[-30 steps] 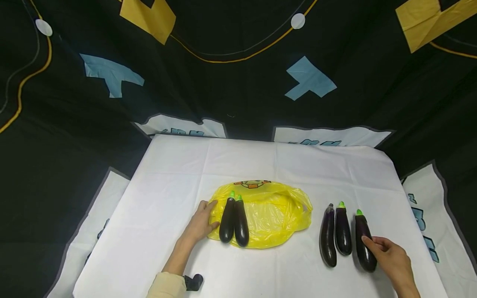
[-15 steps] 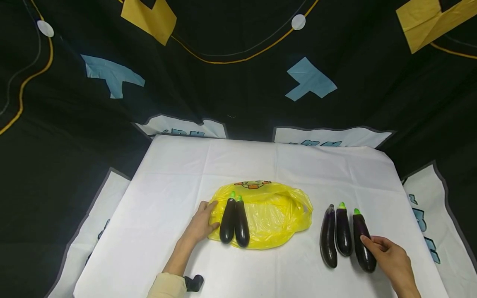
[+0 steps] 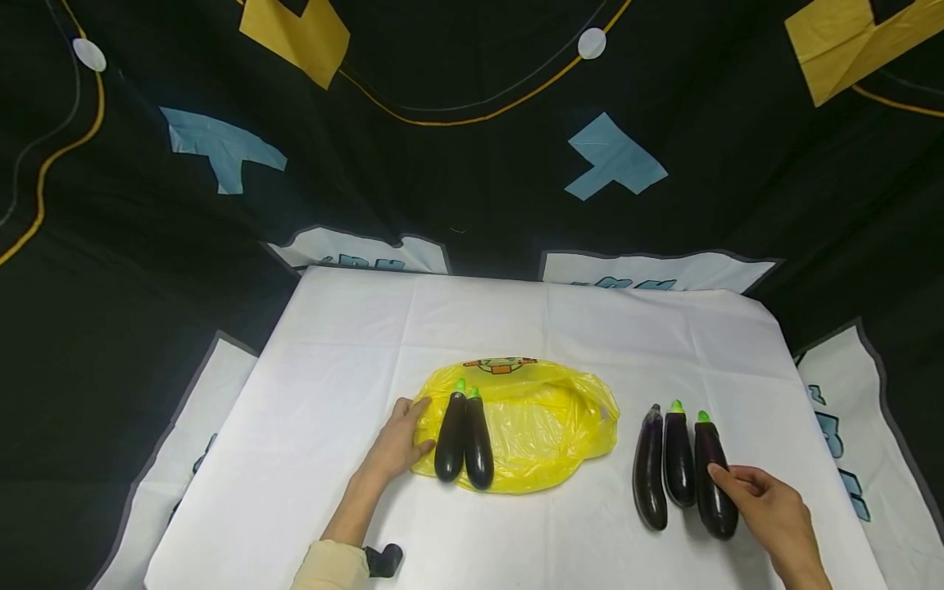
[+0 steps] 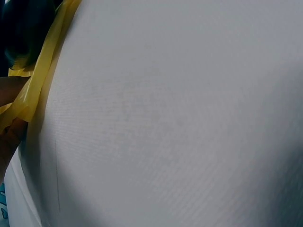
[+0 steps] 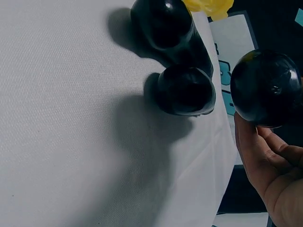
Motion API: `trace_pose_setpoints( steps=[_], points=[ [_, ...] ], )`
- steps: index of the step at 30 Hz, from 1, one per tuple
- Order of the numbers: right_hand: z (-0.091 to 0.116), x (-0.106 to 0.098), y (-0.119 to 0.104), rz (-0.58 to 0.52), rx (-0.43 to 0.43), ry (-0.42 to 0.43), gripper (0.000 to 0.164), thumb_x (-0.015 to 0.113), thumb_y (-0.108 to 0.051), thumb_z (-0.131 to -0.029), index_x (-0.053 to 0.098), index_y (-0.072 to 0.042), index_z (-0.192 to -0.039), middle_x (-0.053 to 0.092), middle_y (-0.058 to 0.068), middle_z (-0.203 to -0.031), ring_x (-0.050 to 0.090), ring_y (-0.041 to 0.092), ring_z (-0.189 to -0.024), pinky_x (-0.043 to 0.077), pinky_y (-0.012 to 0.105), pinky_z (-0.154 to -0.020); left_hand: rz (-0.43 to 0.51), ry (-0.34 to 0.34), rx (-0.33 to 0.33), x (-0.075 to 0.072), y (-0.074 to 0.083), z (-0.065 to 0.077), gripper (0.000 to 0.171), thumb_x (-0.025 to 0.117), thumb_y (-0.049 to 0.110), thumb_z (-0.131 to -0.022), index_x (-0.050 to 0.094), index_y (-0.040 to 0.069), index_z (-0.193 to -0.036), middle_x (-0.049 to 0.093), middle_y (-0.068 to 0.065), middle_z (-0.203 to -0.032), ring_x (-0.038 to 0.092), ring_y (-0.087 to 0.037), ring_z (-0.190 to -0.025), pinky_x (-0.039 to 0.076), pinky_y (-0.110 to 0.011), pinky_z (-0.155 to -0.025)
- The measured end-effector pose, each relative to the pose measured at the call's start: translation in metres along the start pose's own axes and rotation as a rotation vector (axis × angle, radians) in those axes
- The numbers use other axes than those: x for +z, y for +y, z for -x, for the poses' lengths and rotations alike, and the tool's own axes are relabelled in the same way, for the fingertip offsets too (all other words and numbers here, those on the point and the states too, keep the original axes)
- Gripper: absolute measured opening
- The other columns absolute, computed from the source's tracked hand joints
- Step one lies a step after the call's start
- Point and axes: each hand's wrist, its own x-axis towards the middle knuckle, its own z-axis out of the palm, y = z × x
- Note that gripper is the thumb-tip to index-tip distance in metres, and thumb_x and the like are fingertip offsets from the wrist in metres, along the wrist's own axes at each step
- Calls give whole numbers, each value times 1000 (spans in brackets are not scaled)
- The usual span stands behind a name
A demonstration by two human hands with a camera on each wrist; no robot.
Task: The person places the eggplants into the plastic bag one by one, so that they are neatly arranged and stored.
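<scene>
My right hand grips the rightmost eggplant, dark purple with a bright green stem, between thumb and fingers. The right wrist view shows that eggplant's rounded end standing off the cloth. Just left of it lie a second green-stemmed eggplant and a longer, dark-tipped eggplant. Toward the left, a yellow plastic bag lies flat, with two eggplants side by side on its left part. My left hand pinches the bag's left edge; in the left wrist view yellow film passes between its fingers.
A white cloth covers the table. Behind it hangs a black curtain with blue and yellow shapes. Near the left forearm, a small black object shows at the cuff.
My right hand has moved slightly left with its eggplant, bringing it close beside the middle one. The left hand and the bag have stayed in place.
</scene>
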Motion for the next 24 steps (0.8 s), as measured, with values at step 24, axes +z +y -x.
trace_pose_setpoints(
  steps=[24],
  points=[
    [12,2,-22,-20,-64,-9,80,61,-69,-75,62,2,-114,65,7,-88,55,22,-83,40,30,-58,-15,2,0,0,1,0,74,79,12,-76,44,3,-140,43,-9,-111,49,-20,-91,47,-36,-88]
  ],
)
